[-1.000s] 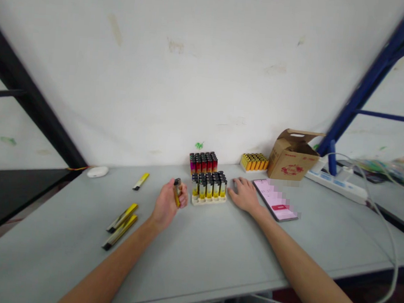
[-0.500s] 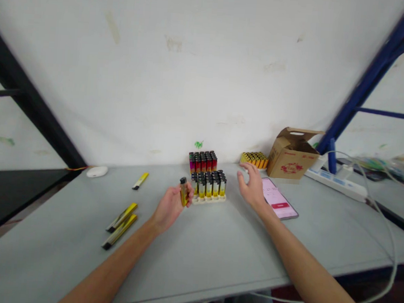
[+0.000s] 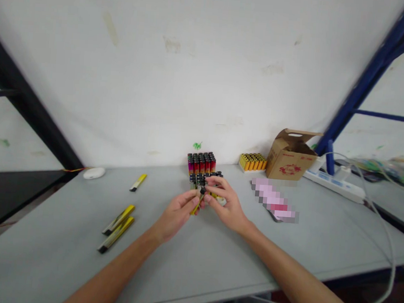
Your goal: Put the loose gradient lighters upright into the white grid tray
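A lighter (image 3: 195,209) with a yellow body and black top is tilted between my two hands in front of the racks. My left hand (image 3: 177,214) is closed around its body with thumb and fingers. At its black top, the thumb and forefinger of my right hand (image 3: 229,206) pinch in, with the other fingers bent above. Just behind, a rack of yellow-and-clear lighters (image 3: 216,174) with black tops is mostly hidden by my hands. Farther back stands a block of red and purple lighters (image 3: 203,164).
Several loose yellow lighters (image 3: 116,234) lie at the left, near a white oval device (image 3: 94,173). On the right are a tray of yellow cylinders (image 3: 253,162), an open cardboard box (image 3: 289,160), a pixelated phone (image 3: 271,198) and a white power strip (image 3: 338,185) with cables.
My right hand has moved left from beside the phone to the lighter. My left hand has shifted slightly right, and the upright lighter is now tilted. The phone has become pixelated.
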Action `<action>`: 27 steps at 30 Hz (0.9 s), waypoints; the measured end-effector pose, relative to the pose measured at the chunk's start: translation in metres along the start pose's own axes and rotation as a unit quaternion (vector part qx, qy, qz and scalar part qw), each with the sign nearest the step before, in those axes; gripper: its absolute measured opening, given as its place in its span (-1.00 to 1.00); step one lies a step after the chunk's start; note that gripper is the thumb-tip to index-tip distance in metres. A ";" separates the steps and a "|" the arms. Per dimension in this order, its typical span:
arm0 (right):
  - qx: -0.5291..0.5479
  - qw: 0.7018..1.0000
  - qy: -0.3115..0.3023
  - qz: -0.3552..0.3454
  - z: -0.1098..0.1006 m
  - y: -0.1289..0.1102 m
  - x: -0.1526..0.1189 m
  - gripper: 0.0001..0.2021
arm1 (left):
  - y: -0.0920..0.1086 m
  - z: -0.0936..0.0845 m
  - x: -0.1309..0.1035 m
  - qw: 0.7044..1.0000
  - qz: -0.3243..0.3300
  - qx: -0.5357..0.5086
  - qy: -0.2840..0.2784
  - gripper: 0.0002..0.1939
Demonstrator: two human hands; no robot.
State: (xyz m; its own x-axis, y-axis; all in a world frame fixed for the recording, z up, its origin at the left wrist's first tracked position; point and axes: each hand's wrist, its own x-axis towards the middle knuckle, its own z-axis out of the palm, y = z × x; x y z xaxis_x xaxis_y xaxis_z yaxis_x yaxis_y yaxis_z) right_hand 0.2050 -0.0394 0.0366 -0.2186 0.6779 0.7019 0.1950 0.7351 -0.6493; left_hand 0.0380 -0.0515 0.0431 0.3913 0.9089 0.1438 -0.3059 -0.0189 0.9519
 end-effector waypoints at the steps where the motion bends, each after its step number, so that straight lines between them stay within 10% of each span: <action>1: 0.015 1.000 -0.006 0.003 0.000 -0.001 0.000 -0.80 | -0.001 0.000 0.000 1.000 0.002 0.021 -0.001 -0.72; 8: 0.172 0.978 0.009 0.120 0.000 -0.001 0.005 -0.68 | -0.005 0.000 0.001 0.998 -0.005 0.069 -0.002 -0.61; 13: 0.379 0.892 0.110 0.219 -0.022 0.005 0.014 -0.64 | -0.005 -0.003 0.003 0.996 -0.022 0.064 0.052 -0.54; 19: 0.518 0.799 0.079 0.296 -0.039 0.011 0.020 -0.74 | -0.007 -0.014 0.006 0.983 0.029 0.126 0.131 -0.56; 27: 0.521 0.787 0.041 0.328 -0.038 0.013 0.019 -0.66 | -0.007 -0.021 0.007 0.988 0.016 0.091 0.122 -0.50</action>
State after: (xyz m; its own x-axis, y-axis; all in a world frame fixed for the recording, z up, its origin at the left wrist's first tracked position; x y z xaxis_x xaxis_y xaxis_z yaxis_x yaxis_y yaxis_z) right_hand 0.2397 -0.0172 0.0527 -0.3266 0.9394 0.1040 -0.6587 -0.1474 -0.7378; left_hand 0.0244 -0.0366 0.0318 0.1555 0.9798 0.1261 -0.1456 -0.1035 0.9839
